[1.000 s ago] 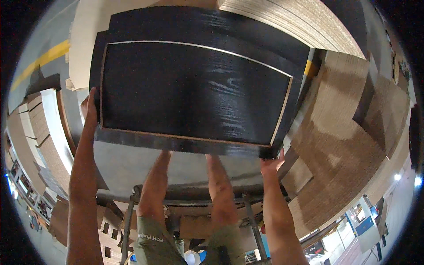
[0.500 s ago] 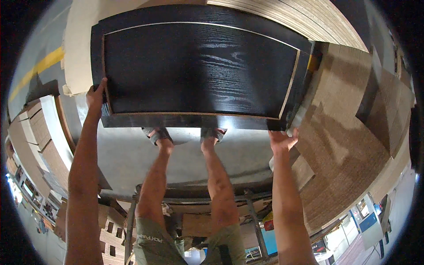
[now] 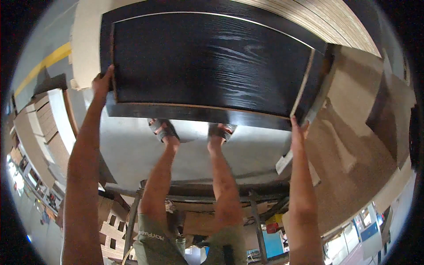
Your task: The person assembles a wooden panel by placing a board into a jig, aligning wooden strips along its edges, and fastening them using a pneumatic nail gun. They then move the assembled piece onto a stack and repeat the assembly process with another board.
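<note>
A wide black wood-grain panel (image 3: 176, 62), like a cabinet door, spans the space in front of me. Light thin lines run around its recessed middle. My left hand (image 3: 103, 83) grips its left edge, with the thumb over the front face. At the lower right corner my right hand (image 3: 299, 128) holds the panel's edge, thumb on the front and the other fingers mostly hidden behind. The panel's near edge hangs above my sandalled feet (image 3: 163, 129).
Stacked pale boards (image 3: 313, 22) lie behind the panel. To the right stands a brown board surface (image 3: 353, 176); on the left are more cut boards (image 3: 44, 119). A metal frame (image 3: 198, 198) with scraps is behind my legs. A yellow line (image 3: 48, 62) marks the floor.
The panel has shifted slightly up and to the right in view. My right hand has turned from under the near edge to a hold at the corner, thumb on the face.
</note>
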{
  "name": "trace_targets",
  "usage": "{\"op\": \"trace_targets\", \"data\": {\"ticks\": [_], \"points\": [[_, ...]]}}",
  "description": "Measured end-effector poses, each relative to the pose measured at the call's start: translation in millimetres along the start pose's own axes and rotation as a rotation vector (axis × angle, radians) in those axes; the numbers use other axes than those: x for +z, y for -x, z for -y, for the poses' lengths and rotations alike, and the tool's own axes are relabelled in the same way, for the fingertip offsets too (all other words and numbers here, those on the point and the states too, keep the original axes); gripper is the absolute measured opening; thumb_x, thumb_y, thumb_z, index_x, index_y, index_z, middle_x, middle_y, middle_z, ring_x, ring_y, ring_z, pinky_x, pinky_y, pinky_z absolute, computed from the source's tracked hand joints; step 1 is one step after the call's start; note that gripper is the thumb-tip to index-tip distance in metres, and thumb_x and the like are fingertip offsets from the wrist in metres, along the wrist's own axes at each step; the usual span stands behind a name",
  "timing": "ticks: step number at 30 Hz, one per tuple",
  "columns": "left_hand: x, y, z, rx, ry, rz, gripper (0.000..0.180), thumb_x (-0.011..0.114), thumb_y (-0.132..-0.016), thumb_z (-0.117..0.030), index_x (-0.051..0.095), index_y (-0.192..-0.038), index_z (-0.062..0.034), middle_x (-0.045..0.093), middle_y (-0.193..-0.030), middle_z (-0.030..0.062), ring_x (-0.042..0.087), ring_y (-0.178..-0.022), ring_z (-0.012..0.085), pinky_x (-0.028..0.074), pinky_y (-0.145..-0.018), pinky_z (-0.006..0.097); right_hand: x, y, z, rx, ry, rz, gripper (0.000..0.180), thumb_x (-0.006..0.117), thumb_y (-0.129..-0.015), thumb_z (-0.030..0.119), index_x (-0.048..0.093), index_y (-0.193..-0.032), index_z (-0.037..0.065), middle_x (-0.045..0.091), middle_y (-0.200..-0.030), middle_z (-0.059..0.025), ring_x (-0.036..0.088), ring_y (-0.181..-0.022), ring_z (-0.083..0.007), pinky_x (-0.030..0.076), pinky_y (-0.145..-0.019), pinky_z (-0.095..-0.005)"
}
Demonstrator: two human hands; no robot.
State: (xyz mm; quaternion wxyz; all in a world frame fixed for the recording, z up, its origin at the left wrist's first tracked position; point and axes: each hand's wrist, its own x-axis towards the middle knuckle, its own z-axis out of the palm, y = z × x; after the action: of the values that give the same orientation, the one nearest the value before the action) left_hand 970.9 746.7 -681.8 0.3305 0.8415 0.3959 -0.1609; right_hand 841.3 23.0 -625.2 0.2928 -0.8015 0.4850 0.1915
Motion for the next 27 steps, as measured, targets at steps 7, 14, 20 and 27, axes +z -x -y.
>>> {"op": "trace_targets", "data": {"ticks": [7,14,20,27], "points": [[10,34,-17,0.041,0.224,0.126,0.047,0.069,-0.094,-0.047,0.068,-0.098,0.0002,0.065,-0.084,0.0035,0.055,-0.076,0.0131,0.046,-0.073,0.029,-11,-38,-7,-0.038,0.005,0.072,0.091,0.068,-0.091,0.055,0.034,-0.154,0.0,0.039,-0.157,-0.0198,0.044,-0.139,-0.0333,0.035,-0.115,-0.0411],[5,18,-4,-0.031,0.291,0.168,0.048,0.069,-0.093,-0.048,0.07,-0.105,-0.0007,0.069,-0.092,0.005,0.061,-0.083,0.0141,0.049,-0.077,0.031,-11,-43,-14,0.009,-0.09,0.095,0.093,0.07,-0.088,0.055,0.035,-0.154,-0.001,0.041,-0.155,-0.0221,0.042,-0.141,-0.0355,0.035,-0.115,-0.0425],[-6,17,-2,-0.031,0.266,0.148,0.052,0.069,-0.094,-0.047,0.069,-0.117,-0.0005,0.071,-0.105,0.0077,0.064,-0.095,0.0164,0.048,-0.089,0.031,-5,-26,8,-0.053,-0.086,0.114,0.088,0.074,-0.086,0.052,0.044,-0.147,-0.004,0.049,-0.148,-0.0259,0.048,-0.136,-0.0365,0.039,-0.111,-0.0416],[-44,-36,31,0.092,-0.292,-0.081,0.082,0.063,-0.091,-0.061,0.051,-0.139,0.0044,0.064,-0.13,0.023,0.061,-0.121,0.0349,0.048,-0.099,0.04,23,-45,-13,-0.041,-0.045,0.119,0.097,0.074,-0.083,0.06,0.041,-0.148,-0.004,0.046,-0.149,-0.0272,0.046,-0.137,-0.0391,0.038,-0.113,-0.0433]]}}
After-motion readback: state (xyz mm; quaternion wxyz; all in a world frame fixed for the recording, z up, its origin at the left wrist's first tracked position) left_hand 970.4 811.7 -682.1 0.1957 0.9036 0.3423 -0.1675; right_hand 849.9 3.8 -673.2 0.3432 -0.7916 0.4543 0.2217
